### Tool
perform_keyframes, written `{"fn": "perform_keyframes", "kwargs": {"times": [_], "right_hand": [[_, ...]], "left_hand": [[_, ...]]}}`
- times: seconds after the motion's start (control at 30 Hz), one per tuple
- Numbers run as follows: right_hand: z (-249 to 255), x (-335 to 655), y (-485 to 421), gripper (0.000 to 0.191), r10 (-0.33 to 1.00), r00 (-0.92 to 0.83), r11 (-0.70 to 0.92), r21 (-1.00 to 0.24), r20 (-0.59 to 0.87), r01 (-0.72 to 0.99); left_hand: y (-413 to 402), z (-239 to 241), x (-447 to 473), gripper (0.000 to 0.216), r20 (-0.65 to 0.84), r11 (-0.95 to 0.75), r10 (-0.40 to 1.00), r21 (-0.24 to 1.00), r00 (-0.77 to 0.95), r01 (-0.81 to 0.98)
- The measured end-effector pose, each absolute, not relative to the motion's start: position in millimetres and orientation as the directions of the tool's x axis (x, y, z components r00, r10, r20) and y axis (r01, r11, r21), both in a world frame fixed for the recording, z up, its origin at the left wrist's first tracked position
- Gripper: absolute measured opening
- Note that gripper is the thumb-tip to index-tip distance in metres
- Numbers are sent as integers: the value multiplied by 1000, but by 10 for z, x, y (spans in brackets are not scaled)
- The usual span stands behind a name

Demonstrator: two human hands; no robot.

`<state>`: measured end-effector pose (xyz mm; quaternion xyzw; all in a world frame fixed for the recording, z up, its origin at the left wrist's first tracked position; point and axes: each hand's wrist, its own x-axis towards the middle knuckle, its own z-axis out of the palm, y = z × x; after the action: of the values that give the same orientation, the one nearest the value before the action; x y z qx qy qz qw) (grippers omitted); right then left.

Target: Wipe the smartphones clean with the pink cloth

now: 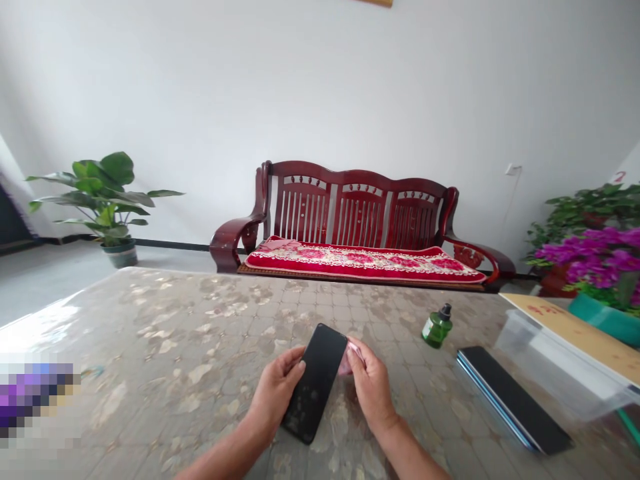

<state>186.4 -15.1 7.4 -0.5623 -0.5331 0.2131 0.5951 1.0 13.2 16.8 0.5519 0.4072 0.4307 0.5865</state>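
Note:
A black smartphone is tilted above the patterned tabletop, its dark screen facing me. My left hand grips its left edge, with the thumb on the front near the rim and the fingers behind. At the phone's upper right edge, my right hand pinches a pink cloth between thumb and fingers. The cloth touches or lies just beside the phone's edge; its far part is hidden behind the phone. Some smudges or reflections show on the lower screen.
A green bottle with a black top stands to the right. Beyond it lie stacked phones and a clear plastic box under a yellowish board. A floral-patterned table cover spreads below. Behind is a wooden bench.

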Motion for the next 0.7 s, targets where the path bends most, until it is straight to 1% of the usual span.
{"fn": "perform_keyframes", "kwargs": {"times": [0.07, 0.17, 0.27, 0.4, 0.5, 0.57, 0.63, 0.7], "right_hand": [[55, 1904, -135, 40, 824, 387, 266, -886, 414, 380], [37, 1951, -111, 39, 781, 450, 269, -883, 433, 384], [19, 1955, -107, 38, 786, 443, 272, -885, 431, 379], [5, 1899, -138, 31, 846, 302, 294, -857, 439, 423], [29, 1840, -173, 25, 834, 212, 341, -778, 510, 527], [60, 1800, -195, 25, 835, 132, 363, -715, 534, 597], [91, 1764, -211, 24, 851, 40, 379, -666, 524, 643], [109, 1741, -218, 23, 864, -16, 383, -637, 503, 669]], "left_hand": [[131, 145, 21, 64, -24, 46, 954, 997, 298, -68], [142, 110, 29, 71, -63, 101, 953, 988, 295, -113], [152, 80, 40, 75, -89, 136, 955, 979, 283, -150], [152, 62, 64, 72, -93, 139, 965, 975, 247, -175], [151, 49, 82, 67, -81, 128, 966, 975, 248, -183], [157, 21, 90, 62, -56, 99, 967, 981, 248, -165], [167, -34, 91, 59, -23, 56, 973, 989, 232, -137], [173, -113, 89, 59, 7, 16, 975, 995, 222, -103]]}}
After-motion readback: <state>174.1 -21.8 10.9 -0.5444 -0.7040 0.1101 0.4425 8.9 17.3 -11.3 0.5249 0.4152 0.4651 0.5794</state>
